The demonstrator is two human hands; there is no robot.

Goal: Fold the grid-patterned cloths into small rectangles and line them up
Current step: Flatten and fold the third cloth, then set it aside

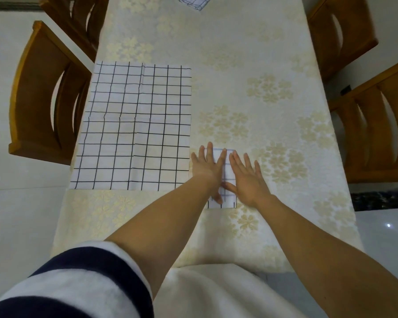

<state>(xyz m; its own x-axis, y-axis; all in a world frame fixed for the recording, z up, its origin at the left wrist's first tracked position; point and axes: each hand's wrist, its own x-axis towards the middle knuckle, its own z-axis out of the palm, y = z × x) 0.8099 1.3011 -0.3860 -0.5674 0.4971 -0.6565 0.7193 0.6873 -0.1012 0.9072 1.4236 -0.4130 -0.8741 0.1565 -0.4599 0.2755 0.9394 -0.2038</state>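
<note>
Pressing down with both palms, the person is flattening a small folded cloth (225, 177) on the table (251, 53). The left hand (206, 167) is lying flat with its fingers spread, covering the left part of the folded cloth and reaching over its far edge. The right hand (246, 177) is lying flat beside it, fingers spread, covering the right part of the same cloth. The two hands are sitting side by side, nearly touching at the thumbs, and neither one is gripping anything: both are open and resting palm-down. Only a narrow strip of grid pattern is showing between them, plus the near edge of the cloth below the wrists.

The folded cloth is lying near the middle of the table's width, toward the near end. Just to its left, a large unfolded cloth (133, 127) with the same black grid is lying spread flat, its left edge hanging over the table's left side. Its crease lines are showing across the surface. At the far end of the table, a third grid cloth (194, 2) is lying partly out of view.

The table is wearing a pale floral cover. Wooden chairs (46, 95) are standing along both long sides. A striped sleeve (74, 278) is covering the left upper arm.
</note>
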